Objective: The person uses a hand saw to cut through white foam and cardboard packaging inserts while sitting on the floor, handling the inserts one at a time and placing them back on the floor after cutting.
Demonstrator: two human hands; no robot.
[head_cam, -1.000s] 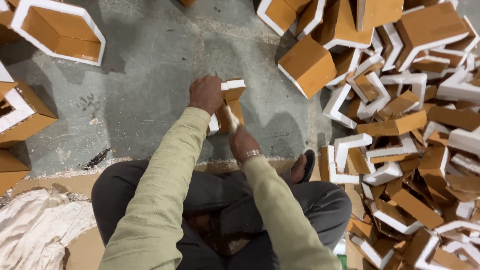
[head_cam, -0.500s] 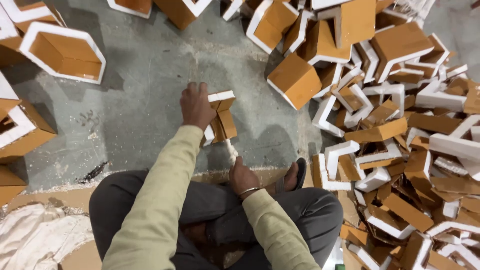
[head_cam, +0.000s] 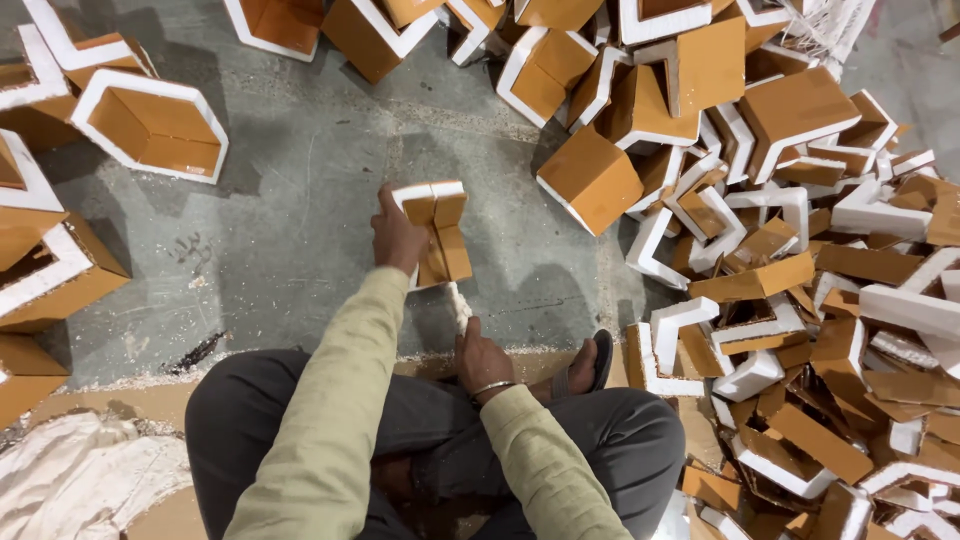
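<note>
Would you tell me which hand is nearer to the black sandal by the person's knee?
Right. The right hand rests just beside the black sandal; the left hand is farther off, gripping an orange-and-white piece.

A grey concrete floor (head_cam: 300, 210), dusted with pale crumbs, carries everything. At the upper left of the frame lies a white-rimmed hexagonal orange box (head_cam: 150, 125), with more such boxes along the left edge and the top. The right half is filled by a heap of orange-and-white bent pieces (head_cam: 820, 300), and a crumpled whitish cloth (head_cam: 70, 490) lies at the lower left.
</note>
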